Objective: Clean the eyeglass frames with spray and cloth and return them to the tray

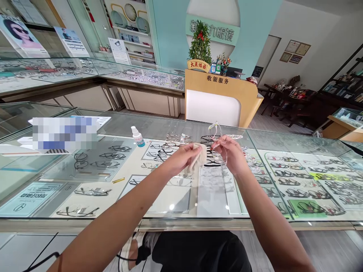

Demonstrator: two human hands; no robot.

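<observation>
My left hand (181, 158) pinches a pale beige cloth (200, 158) that hangs from its fingers above the glass counter (167, 204). Just to the right, my right hand (231, 153) holds a pair of clear-framed glasses (219, 155), one lens hanging below the fingers and a temple rising above them. Cloth and glasses are close together; whether they touch is unclear. A small white spray bottle (137, 136) with blue liquid stands upright on the counter, left of my left hand.
Rows of eyeglasses (300, 183) lie in the display case on the right, under glass. Papers (17, 147) rest at the counter's left. Beyond the counter stands a wooden cashier desk (224, 81) with a plant (200, 43).
</observation>
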